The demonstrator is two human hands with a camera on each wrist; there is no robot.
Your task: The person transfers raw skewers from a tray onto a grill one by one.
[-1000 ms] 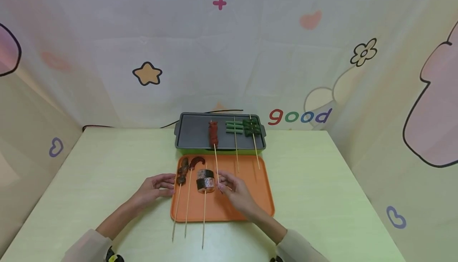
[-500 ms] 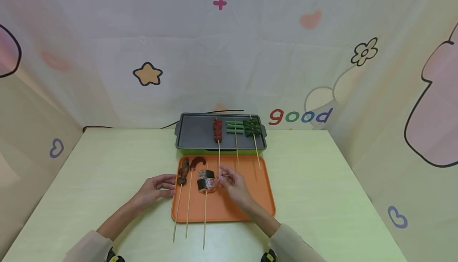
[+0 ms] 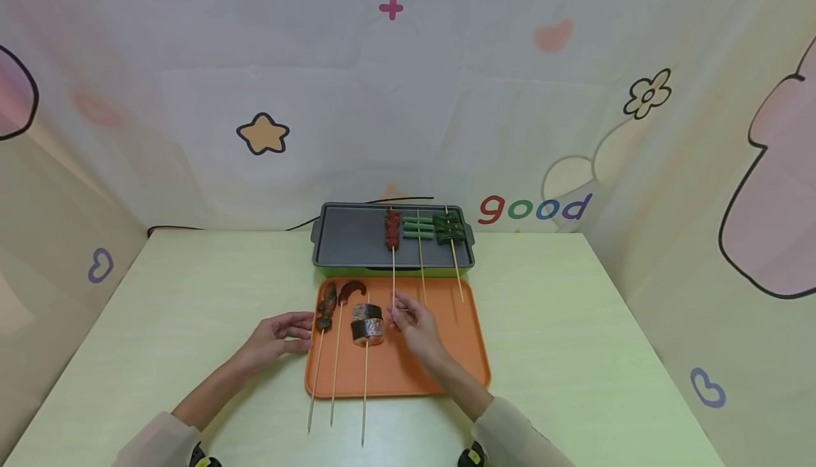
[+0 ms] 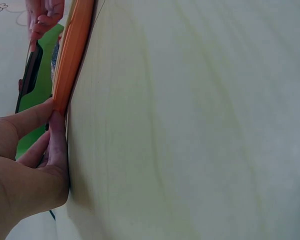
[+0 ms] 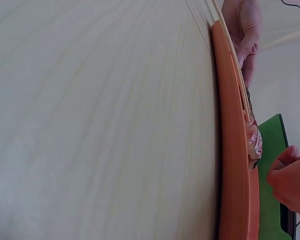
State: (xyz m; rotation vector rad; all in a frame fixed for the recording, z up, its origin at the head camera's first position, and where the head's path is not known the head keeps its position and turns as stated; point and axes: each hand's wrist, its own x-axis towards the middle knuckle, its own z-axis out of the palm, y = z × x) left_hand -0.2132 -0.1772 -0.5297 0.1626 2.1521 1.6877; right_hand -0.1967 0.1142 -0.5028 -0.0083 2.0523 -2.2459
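Observation:
My right hand (image 3: 417,329) pinches the lower stick of a red meat skewer (image 3: 392,229), whose meat end lies over the dark grill plate (image 3: 347,240). My left hand (image 3: 270,339) is at the left edge of the orange tray (image 3: 408,375); in the left wrist view its fingertips (image 4: 51,102) touch the rim (image 4: 72,57). On the tray lie a brown meat skewer (image 3: 326,307), a curled dark red skewer (image 3: 350,290) and a seaweed-wrapped roll skewer (image 3: 367,324), their sticks jutting over the front edge. The right wrist view shows that roll (image 5: 255,142) close to the right hand (image 5: 290,180).
On the plate's right side lie a green-stalk skewer (image 3: 418,226) and a leafy green skewer (image 3: 449,227), their sticks reaching over the tray. The plate sits on a green base (image 3: 350,271) against the curtain (image 3: 408,98). A black cable (image 3: 302,223) runs behind.
My right hand has moved the red meat skewer rightward and slightly farther back, closer to the green-stalk skewer. My left hand has stayed at the tray's edge.

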